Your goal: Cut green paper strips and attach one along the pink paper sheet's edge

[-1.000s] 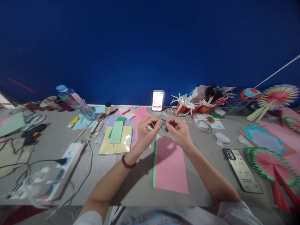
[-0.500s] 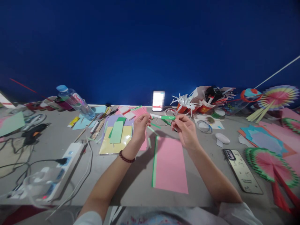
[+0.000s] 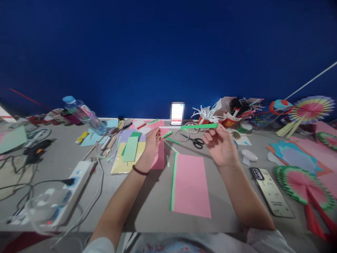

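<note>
My left hand (image 3: pixel 150 147) pinches the left end of a thin white strip (image 3: pixel 170 127). Raised over the table, the white strip runs level to a narrow bright green paper strip (image 3: pixel 200 126). My right hand (image 3: pixel 223 147) grips the green strip's right end between thumb and fingers, its other fingers curled below. Where the two strips meet, I cannot tell how they join. A pink paper sheet (image 3: pixel 192 186) with green bands down its left edge lies flat below. Black-handled scissors (image 3: pixel 198 143) rest beneath the strip, near my right hand.
To the left are a power strip (image 3: pixel 72 189), cables, a leaning water bottle (image 3: pixel 85 112) and a paper stack in a clear sleeve (image 3: pixel 116 168). On the right lie a phone (image 3: pixel 272 193), a white mouse-shaped object (image 3: pixel 249 155) and pleated paper fans (image 3: pixel 302 182). Another phone (image 3: pixel 177 114) stands at the back.
My hands have moved apart, left hand leftward and right hand rightward. More of the white and green strips shows between them, and the scissors are more visible.
</note>
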`<state>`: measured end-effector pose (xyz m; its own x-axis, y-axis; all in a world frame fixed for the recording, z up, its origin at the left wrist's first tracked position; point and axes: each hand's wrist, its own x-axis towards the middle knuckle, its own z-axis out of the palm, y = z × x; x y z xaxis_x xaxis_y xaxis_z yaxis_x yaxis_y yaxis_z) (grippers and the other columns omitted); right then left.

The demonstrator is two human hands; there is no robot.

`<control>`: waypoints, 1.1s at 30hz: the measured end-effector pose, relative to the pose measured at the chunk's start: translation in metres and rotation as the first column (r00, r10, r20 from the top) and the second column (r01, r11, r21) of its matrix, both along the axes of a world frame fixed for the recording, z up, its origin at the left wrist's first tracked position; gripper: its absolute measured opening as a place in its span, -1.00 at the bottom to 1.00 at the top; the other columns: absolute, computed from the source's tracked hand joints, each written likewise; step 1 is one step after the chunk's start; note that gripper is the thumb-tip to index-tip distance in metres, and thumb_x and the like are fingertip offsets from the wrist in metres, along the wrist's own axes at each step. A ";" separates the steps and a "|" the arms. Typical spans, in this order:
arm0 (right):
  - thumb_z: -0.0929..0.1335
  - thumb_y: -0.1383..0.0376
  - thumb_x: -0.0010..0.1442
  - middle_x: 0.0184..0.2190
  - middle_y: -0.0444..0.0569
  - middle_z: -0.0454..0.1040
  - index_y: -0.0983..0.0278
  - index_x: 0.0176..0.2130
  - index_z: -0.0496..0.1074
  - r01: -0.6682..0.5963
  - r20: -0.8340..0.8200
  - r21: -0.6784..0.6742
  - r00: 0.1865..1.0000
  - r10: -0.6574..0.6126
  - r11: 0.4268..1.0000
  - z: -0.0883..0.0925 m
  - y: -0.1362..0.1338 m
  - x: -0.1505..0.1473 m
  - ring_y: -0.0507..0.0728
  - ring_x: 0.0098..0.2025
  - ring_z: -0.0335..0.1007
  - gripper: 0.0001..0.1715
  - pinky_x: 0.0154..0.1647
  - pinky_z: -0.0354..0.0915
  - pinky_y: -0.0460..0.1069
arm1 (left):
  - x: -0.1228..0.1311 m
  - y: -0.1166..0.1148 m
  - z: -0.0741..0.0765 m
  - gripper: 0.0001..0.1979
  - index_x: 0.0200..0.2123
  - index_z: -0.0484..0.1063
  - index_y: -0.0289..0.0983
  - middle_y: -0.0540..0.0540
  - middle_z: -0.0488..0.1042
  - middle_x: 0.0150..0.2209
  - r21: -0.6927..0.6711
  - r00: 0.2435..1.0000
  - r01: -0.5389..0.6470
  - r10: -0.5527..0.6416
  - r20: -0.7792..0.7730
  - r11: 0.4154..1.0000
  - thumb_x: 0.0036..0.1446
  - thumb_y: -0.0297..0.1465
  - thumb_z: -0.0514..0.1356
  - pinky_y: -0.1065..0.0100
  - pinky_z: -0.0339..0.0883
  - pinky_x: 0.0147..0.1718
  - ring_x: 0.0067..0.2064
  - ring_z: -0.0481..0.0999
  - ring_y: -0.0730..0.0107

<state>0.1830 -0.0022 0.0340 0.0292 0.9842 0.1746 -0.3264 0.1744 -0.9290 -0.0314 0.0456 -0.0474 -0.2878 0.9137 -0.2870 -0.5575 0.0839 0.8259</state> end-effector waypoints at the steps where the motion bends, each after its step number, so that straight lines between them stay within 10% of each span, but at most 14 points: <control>1: 0.39 0.04 0.02 -0.54 -0.19 0.10 0.18 -0.48 0.08 0.010 -0.016 0.001 1.000 -0.010 1.000 0.002 0.000 0.002 0.00 -0.56 0.06 -0.56 -0.57 0.13 -0.07 | -0.002 0.001 0.000 -0.82 -0.51 0.34 -0.30 0.07 0.35 -0.53 0.000 1.000 -0.005 0.005 0.012 1.000 -0.11 -0.40 0.31 0.54 0.21 -0.53 -0.53 0.33 0.64; 16: 0.46 0.30 -0.14 -0.56 -0.22 0.17 0.26 -0.55 0.28 0.274 -0.373 -0.039 0.888 -0.268 0.961 0.033 -0.002 0.059 -0.07 -0.56 0.12 -0.74 -0.57 0.09 -0.07 | -0.009 -0.002 0.013 -0.80 -0.45 0.41 -0.31 0.01 0.45 -0.52 0.158 0.991 -0.119 0.128 -0.045 0.980 -0.08 -0.33 0.34 0.53 0.26 -0.54 -0.50 0.43 0.59; 26: 0.48 0.29 -0.19 -0.59 -0.27 0.21 0.27 -0.51 0.24 0.346 -0.396 -0.047 0.855 -0.335 0.937 0.039 -0.001 0.064 -0.08 -0.59 0.13 -0.67 -0.60 0.13 -0.14 | 0.052 0.016 0.039 -0.80 -0.37 0.45 -0.30 -0.09 0.55 -0.39 0.419 0.948 0.028 0.109 -0.298 0.907 0.05 -0.27 0.28 0.34 0.46 -0.25 -0.30 0.58 0.38; 30: 0.48 0.30 -0.18 -0.59 -0.26 0.22 0.28 -0.52 0.24 0.324 -0.402 -0.051 0.859 -0.317 0.945 0.040 -0.002 0.063 -0.08 -0.59 0.14 -0.67 -0.60 0.13 -0.15 | 0.105 0.057 0.046 -0.89 -0.33 0.43 -0.29 -0.13 0.52 -0.25 0.627 0.727 0.287 0.262 -0.635 0.724 0.16 -0.38 0.16 0.38 0.44 -0.22 -0.23 0.55 0.42; 33: 0.47 0.30 -0.16 -0.60 -0.26 0.21 0.28 -0.51 0.25 0.319 -0.403 -0.044 0.862 -0.309 0.947 0.042 -0.003 0.066 -0.08 -0.59 0.13 -0.69 -0.60 0.13 -0.16 | 0.144 0.086 0.042 -0.83 -0.22 0.42 -0.30 -0.16 0.48 -0.11 0.464 0.269 0.600 0.383 -0.884 0.651 0.25 -0.44 0.03 0.38 0.38 -0.16 -0.11 0.50 0.38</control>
